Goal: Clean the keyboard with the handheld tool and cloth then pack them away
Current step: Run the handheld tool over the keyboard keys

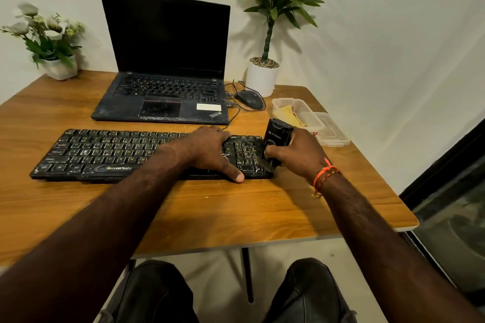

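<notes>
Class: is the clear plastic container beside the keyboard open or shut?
Open: the container shows the yellow cloth uncovered, its lid lying alongside.

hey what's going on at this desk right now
A person is cleaning a black keyboard. The right hand grips a small black handheld tool, its brush end on the keys at the keyboard's right end. The left hand rests flat on the keyboard, steadying it. A yellow cloth lies in an open plastic container beside it, so packing away is not yet done.

black keyboard (126,152), black handheld tool (277,136), yellow cloth (288,113), wood-grain brown table (236,212), orange wrist thread (324,174)
</notes>
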